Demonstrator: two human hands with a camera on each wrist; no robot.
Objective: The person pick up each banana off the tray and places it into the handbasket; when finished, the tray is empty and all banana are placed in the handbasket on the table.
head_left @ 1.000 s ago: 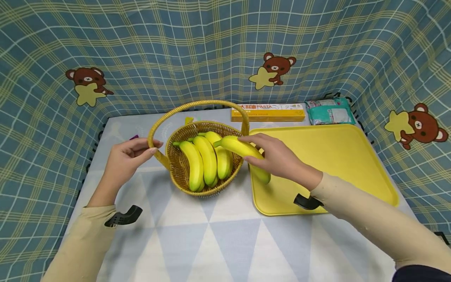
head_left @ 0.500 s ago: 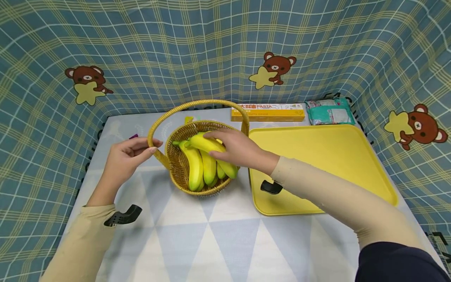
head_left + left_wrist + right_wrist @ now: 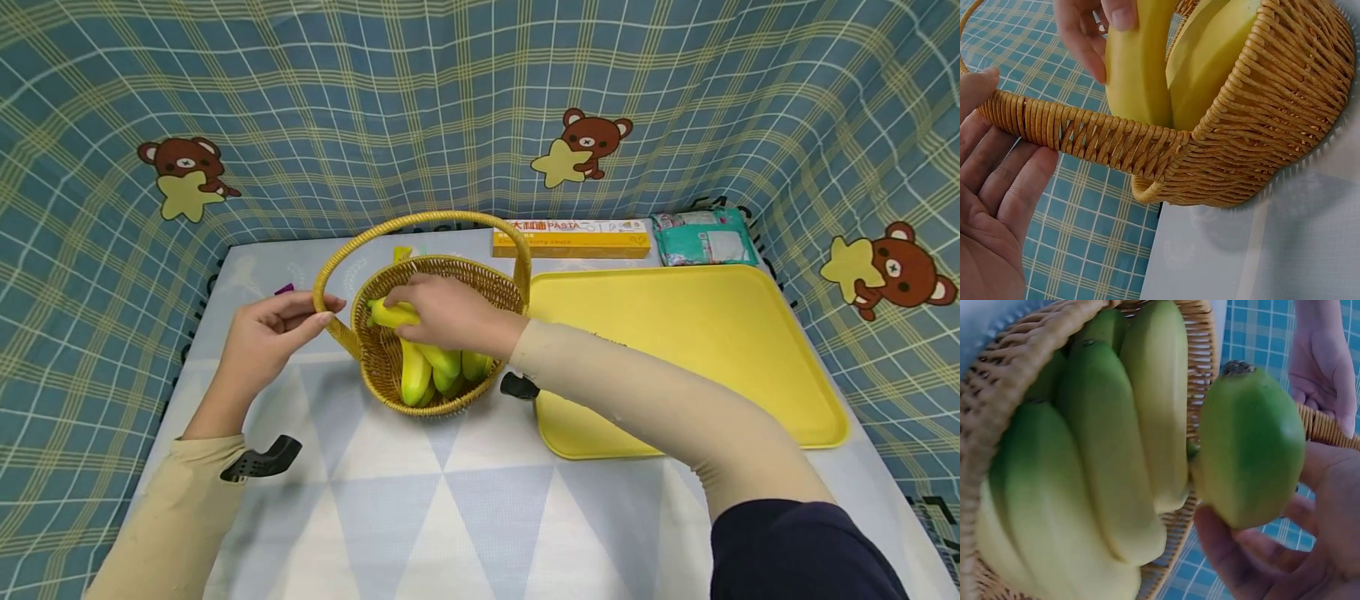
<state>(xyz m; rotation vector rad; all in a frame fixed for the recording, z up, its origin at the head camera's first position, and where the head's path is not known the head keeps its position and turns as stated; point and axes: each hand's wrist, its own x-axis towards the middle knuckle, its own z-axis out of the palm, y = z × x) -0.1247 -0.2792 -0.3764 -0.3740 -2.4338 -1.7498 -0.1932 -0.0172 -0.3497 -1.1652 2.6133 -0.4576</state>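
A wicker basket (image 3: pixel 487 283) with a tall arched handle (image 3: pixel 420 220) holds several yellow bananas (image 3: pixel 415 375) with green tips. My left hand (image 3: pixel 262 337) grips the left side of the handle; in the left wrist view the thumb lies above it and the fingers behind and below. Inside the basket's mouth, my right hand (image 3: pixel 453 312) holds one banana (image 3: pixel 396 314) over the left part of the pile. The right wrist view shows this banana's green end (image 3: pixel 1250 447) between thumb and fingers, beside the other bananas. My right hand hides part of the pile in the head view.
A yellow tray (image 3: pixel 675 350) lies right of the basket, under my right forearm. Behind it are a pasta box (image 3: pixel 573 242) and a teal packet (image 3: pixel 705 237). Small purple (image 3: pixel 285 289) and yellow pieces (image 3: pixel 402 252) sit behind the basket. A plaid curtain (image 3: pixel 375 108) surrounds the table.
My right hand has carried the banana leftward from the basket's right rim, above the tray's edge, to the left side of the pile. My left hand has stayed on the handle.
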